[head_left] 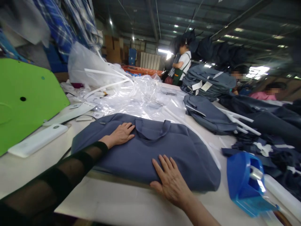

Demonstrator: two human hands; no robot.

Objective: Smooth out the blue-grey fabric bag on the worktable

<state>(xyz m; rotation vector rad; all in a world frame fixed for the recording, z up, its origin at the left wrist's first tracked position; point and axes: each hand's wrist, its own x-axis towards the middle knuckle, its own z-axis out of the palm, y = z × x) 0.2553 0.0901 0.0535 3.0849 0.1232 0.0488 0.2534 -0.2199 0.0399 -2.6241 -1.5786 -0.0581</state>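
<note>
A grey-blue fabric bag (150, 150) with a handle loop lies flat on the white table (113, 201) in front of me. My left hand (121, 134) rests palm down on the bag's far left part, fingers together, its arm in a sheer black sleeve. At the bag's near edge my right hand (169, 180) presses flat on the fabric with the fingers spread. Neither hand grips anything.
Clear plastic bags (131, 94) and white rods pile up behind the bag. A green board (25, 97) and a white flat device (39, 139) lie at left. A blue tape dispenser (246, 183) sits at right, near more grey bags (209, 114). Other people work at the back right.
</note>
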